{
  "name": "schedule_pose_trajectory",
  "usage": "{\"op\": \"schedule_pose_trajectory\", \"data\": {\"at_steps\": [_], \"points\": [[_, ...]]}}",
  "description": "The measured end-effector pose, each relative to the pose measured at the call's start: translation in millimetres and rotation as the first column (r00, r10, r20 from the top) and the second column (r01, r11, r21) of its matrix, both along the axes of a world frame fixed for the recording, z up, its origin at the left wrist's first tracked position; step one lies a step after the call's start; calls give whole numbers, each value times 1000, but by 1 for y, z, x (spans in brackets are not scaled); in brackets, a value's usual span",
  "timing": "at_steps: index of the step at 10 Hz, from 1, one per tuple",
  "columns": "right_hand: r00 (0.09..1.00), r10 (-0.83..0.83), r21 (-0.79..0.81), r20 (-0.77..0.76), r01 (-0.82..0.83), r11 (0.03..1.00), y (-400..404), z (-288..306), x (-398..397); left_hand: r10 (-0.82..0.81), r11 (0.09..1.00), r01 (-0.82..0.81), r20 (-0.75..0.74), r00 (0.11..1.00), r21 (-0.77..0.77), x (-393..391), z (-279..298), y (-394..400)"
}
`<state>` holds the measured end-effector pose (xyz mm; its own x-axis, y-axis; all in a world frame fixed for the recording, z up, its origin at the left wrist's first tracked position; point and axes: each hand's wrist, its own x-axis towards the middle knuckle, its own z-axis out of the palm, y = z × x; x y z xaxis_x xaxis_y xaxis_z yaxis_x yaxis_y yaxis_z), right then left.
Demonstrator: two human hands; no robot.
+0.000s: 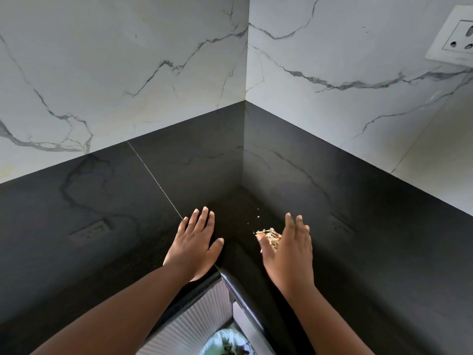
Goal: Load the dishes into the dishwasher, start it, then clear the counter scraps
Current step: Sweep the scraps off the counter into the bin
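A: Item one, left hand [195,243]?
B: Lying flat on the black counter [102,226], fingers straight and together, holding nothing, near the inner corner edge.

A: Item two, right hand [289,249]?
B: Standing on its edge on the counter, fingers straight, palm facing left, gripping nothing. It is touching the scraps [268,235].

A: Scraps, location?
B: Sitting in a small pale heap against the right palm, between the two hands. A few loose crumbs [258,216] are lying just beyond, toward the wall corner.

A: Other entries?
B: A bin bag [225,342] is showing below the counter edge, with waste inside. A socket [458,39] is sitting on the marble wall [115,73], upper right.
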<state>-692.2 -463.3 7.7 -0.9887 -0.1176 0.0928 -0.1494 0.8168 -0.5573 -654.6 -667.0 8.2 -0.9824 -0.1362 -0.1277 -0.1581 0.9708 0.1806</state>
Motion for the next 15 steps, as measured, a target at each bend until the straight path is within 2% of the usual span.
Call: {"op": "schedule_pose_trajectory", "data": {"at_steps": [1, 2, 3, 4, 7, 10, 11, 12, 13, 14, 15], "points": [[999, -39, -368, 23, 45, 929, 16, 9, -11, -3, 1000, 3, -6, 1000, 0, 0, 1, 0], [994, 72, -323, 87, -40, 945, 24, 11, -15, -5, 1000, 5, -2, 1000, -9, 0, 0, 0], [949, 281, 124, 146, -299, 946, 8, 5, -8, -1, 1000, 1, 7, 1000, -11, 0, 0, 0], [940, 321, 275, 115, -341, 899, -14, -2, -12, -4, 1000, 4, 21, 1000, -16, 0, 2, 0], [934, 357, 276, -26, -337, 900, -38, -8, -43, 3, 1000, -2, 17, 1000, -22, -1, 2, 1], [909, 314, 245, -275, -250, 937, -20, -19, -20, 5, 1000, -5, -8, 1000, -4, 0, -1, 0], [897, 339, 241, -283, -276, 931, -8, -20, -5, 1, 1000, -1, -19, 1000, 1, -1, -2, -1], [900, 321, 128, -296, -296, 947, 9, -17, 0, 2, 1000, -2, -24, 1000, 6, -1, -3, -1], [963, -65, -321, -262, -24, 947, 29, 7, -1, 5, 1000, -5, -29, 1000, 9, -1, -4, 0], [979, -205, -108, 14, 205, 973, 44, 18, 1, 4, 1000, -4, -31, 1000, 7, -1, -4, 0], [988, -113, 266, 106, 81, 961, 31, 21, 26, 5, 1000, -5, -30, 1000, 6, 0, -4, -1]]}}
